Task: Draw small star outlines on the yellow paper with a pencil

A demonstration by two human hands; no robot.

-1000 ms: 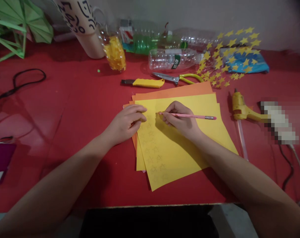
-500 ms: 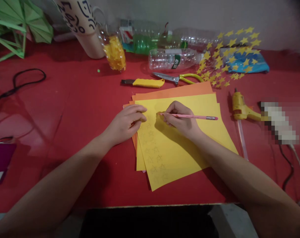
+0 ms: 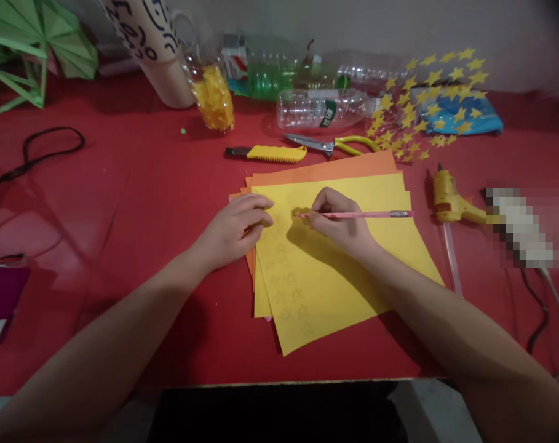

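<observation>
Yellow paper (image 3: 329,289) lies at the center of the frame, atop a loose stack on a red table (image 3: 214,344), pencilled stars (image 3: 290,279) running down its left side. At far left, a purple object (image 3: 7,295) carries a white patch whose marking is too small to read; a black cord (image 3: 5,177) loops above it. In the upper left, a green folded form (image 3: 74,46) stands near a pale tumbler (image 3: 168,83) with bold black lettering — rounded, O-like shapes come through, but no full word. Beside it, a clear container (image 3: 214,101) holds yellow pieces.

Just left of center, the left hand (image 3: 235,227) rests across the sheet's left edge, fingers loosely curled, gripping nothing. Above lie a yellow cutter (image 3: 277,154) and scissors (image 3: 313,144); behind them, a clear bottle (image 3: 302,111) wears a green label (image 3: 328,114) with white characters, probably Chinese but too soft to read.

Right of center, apart from the left, the right hand (image 3: 344,231) pinches a pink pencil (image 3: 371,215) over the sheet. In the last half second the pencil has slid slightly rightward and levelled out — perhaps a break between strokes, though whether its tip touches the paper is hard to tell.

At upper right, yellow star cutouts (image 3: 433,77) cluster around a blue packet (image 3: 482,117). Below sits a yellow glue gun (image 3: 444,191), near a pale object (image 3: 521,224) obscured by blocks.
</observation>
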